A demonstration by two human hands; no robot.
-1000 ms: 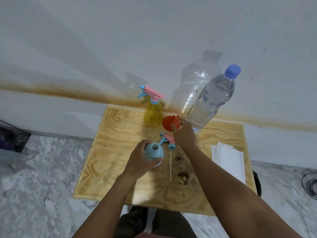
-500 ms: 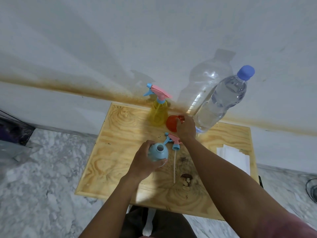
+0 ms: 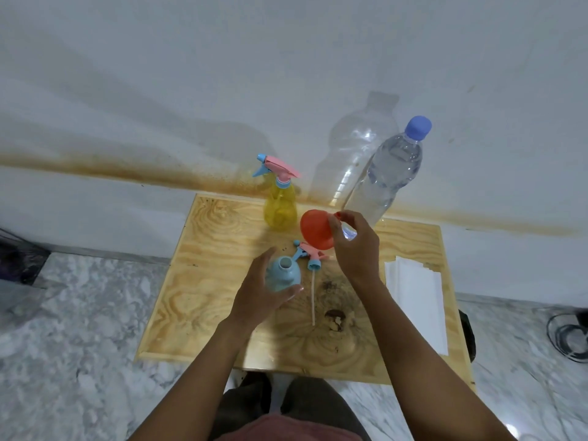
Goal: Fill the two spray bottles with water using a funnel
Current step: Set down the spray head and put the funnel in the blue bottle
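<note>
Funnel gripped by right hand; left hand holds open blue bottle.

Soft even light, bottle shadow on wall, wide-angle edge bending, slight blur

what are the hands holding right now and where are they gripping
Right hand holds the red funnel by its rim. Left hand wraps the body of the open blue spray bottle.
</note>
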